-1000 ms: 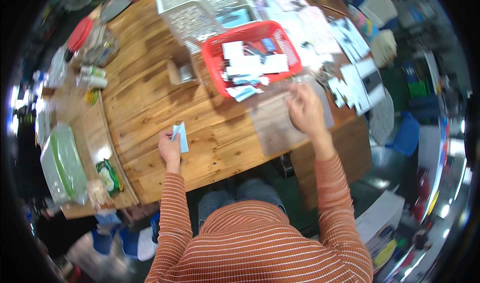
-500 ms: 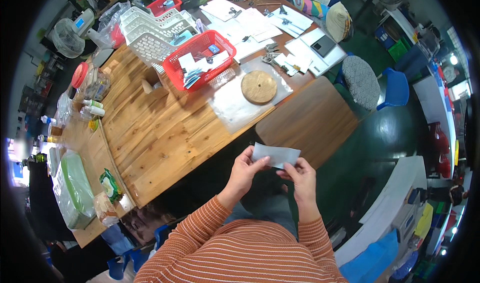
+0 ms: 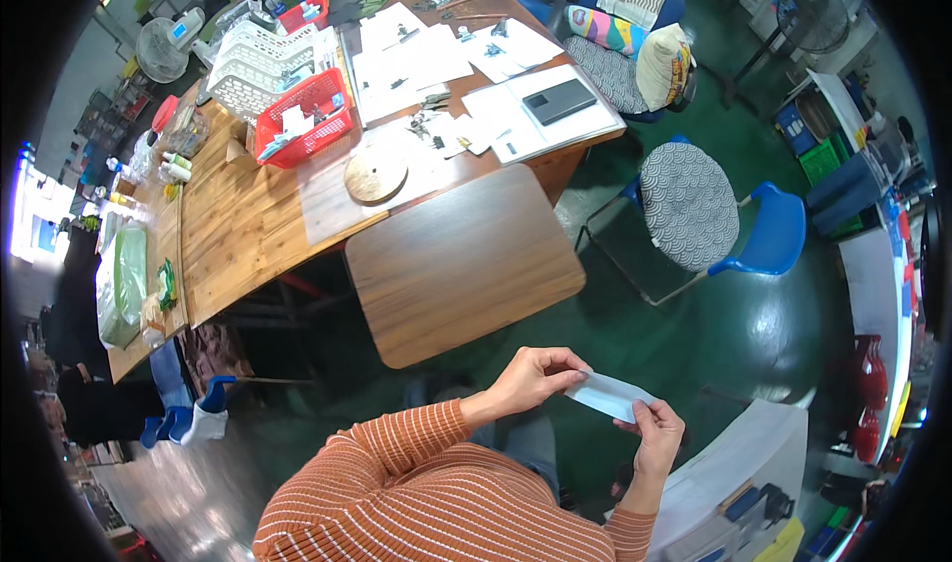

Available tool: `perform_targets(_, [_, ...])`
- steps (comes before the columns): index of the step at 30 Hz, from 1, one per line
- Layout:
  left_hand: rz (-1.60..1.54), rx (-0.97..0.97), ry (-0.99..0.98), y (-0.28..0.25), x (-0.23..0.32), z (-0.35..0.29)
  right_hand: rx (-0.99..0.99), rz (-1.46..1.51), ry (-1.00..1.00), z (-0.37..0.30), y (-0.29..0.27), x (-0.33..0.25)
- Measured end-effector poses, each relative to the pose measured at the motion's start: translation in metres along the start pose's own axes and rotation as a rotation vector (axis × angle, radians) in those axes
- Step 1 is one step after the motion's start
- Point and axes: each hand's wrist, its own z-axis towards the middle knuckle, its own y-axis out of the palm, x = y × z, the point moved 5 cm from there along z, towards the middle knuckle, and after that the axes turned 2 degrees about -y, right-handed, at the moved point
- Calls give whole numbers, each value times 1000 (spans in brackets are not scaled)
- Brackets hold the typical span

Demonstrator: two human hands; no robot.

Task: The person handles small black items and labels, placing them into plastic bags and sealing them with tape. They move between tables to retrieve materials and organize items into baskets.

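A thin, pale blue-grey rectangular slip [image 3: 608,395] is stretched between my two hands, above the green floor. My left hand [image 3: 535,378] pinches its left end between thumb and fingers. At the other end, my right hand [image 3: 654,437] grips the lower right corner, thumb on top. The slip tilts down toward the right, and its exact kind is unclear. Beyond my hands stands a small brown wood-grain tabletop [image 3: 466,264]. A round wooden disc [image 3: 376,174] with a small dark mark on it lies on a clear sheet on the larger table.
The large wooden table [image 3: 233,254] bears a red basket [image 3: 305,151], white perforated trays [image 3: 238,96], papers [image 3: 412,66] and a dark flat device [image 3: 558,102]. A blue chair with a patterned cushion [image 3: 689,205] stands at right. A white curved counter [image 3: 739,463] is near my right arm.
My view has swung right, so the tables appear farther left. Both hands, still on the slip, sit lower and farther right in the picture, and the slip slopes more steeply.
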Motion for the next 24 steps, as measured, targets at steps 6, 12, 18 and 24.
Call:
perform_targets(6, [-134, 61, -61, 40, 24, 80, -156, -19, -65, 98, -43, -32])
perform_targets(12, [-182, -26, -177, 63, 23, 168, -256, -125, -137, 198, -46, -74])
perform_targets(18, [-178, -73, -112, 87, 60, 264, -216, -159, -162, 286, -86, -115])
perform_targets(24, [21, -105, -63, 124, 85, 347, -184, -175, -170, 352, -139, -144])
